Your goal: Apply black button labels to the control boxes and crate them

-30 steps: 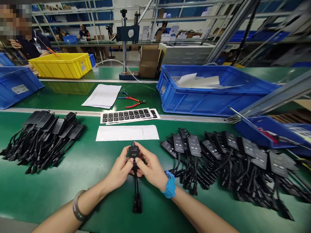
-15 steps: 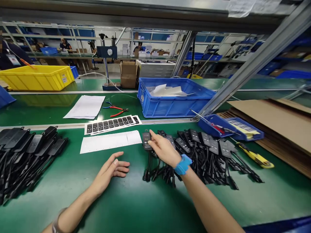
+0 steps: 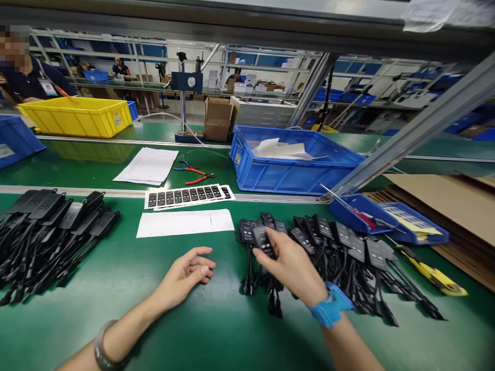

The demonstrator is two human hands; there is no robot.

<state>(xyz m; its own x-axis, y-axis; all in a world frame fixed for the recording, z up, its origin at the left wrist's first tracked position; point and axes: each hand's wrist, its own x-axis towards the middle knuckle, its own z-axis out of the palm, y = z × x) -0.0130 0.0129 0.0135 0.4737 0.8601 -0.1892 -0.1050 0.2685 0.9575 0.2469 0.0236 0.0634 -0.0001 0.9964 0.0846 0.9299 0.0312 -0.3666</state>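
My right hand (image 3: pixel 296 263), with a blue band at the wrist, grips a small flat black box (image 3: pixel 262 238) with a printed label between thumb and fingers. It holds the box tilted over the left end of a pile of similar labelled black boxes with cables (image 3: pixel 344 234). Another such box (image 3: pixel 246 231) lies just left of it. My left hand (image 3: pixel 189 273) hovers over the green table with fingers loosely bent and apart, holding nothing. Ahead of it lie a blank white strip (image 3: pixel 185 223) and sheets of black labels (image 3: pixel 185 197).
At the left lies a second pile of black boxes with cables (image 3: pixel 73 216). Farther back are papers (image 3: pixel 147 166), pliers (image 3: pixel 197 172), a blue bin (image 3: pixel 294 175) and a yellow bin (image 3: pixel 77 118). A yellow-handled cutter (image 3: pixel 433 273) and cardboard sheets (image 3: pixel 444 201) are at right. A co-worker (image 3: pixel 34 77) stands far left.
My right hand has moved from the box at the pile's left end to one slightly right, now tilted in its fingers. My left hand stays empty, its fingers a bit more curled. The view has shifted left.
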